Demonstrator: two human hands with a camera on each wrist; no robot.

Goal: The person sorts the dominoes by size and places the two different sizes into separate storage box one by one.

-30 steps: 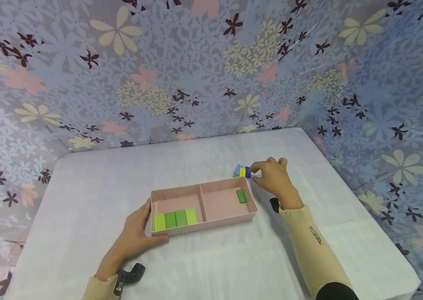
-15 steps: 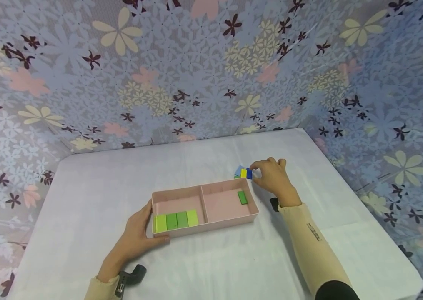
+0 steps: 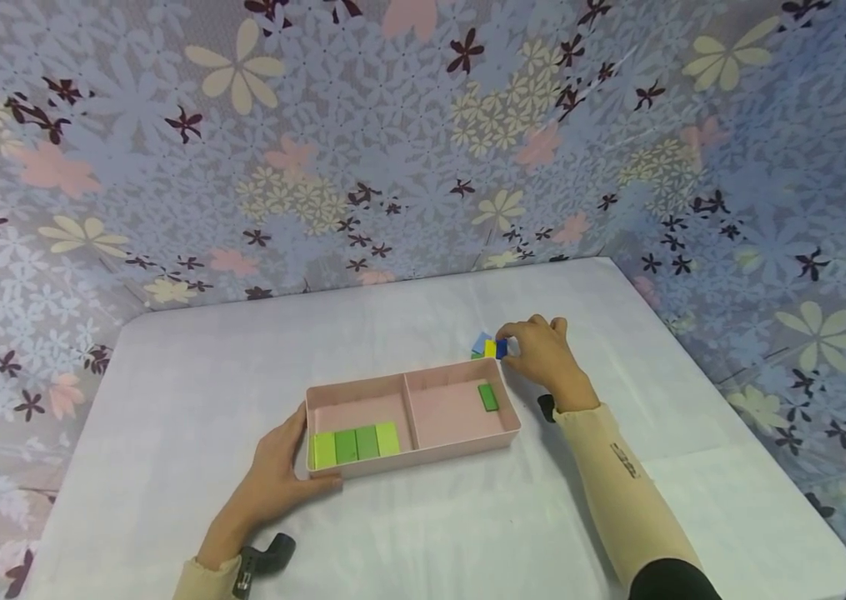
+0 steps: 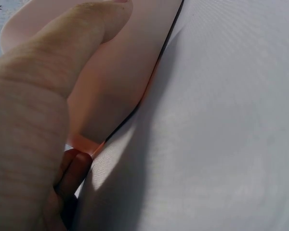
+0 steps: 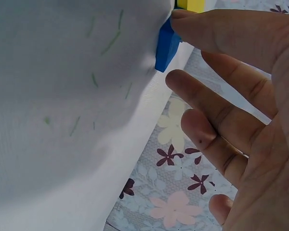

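Note:
My left hand (image 3: 272,471) grips the left end of a pink two-compartment box (image 3: 430,451), thumb along its front wall. In the left wrist view the thumb lies against the pink wall, fingers partly hidden. Beyond the box's back right corner, my right hand (image 3: 543,354) pinches a blue block (image 5: 166,48) between thumb and index finger; the index tip is hidden in the right wrist view. The blue block stands beside a yellow block (image 3: 490,348) on the table. Light blue (image 3: 481,342) and green (image 3: 477,357) pieces lie close by, the green one partly hidden by the box.
Several lime and green tiles (image 3: 357,444) line the front of the box's left compartment. One dark green block (image 3: 488,397) lies in the right compartment. A white cloth covers the table (image 3: 242,358); a flowered curtain (image 3: 392,167) stands behind it.
My right hand has shifted slightly left, so its fingertips now overlap the blue block. The head view has drifted a little. My left hand keeps its hold on the box.

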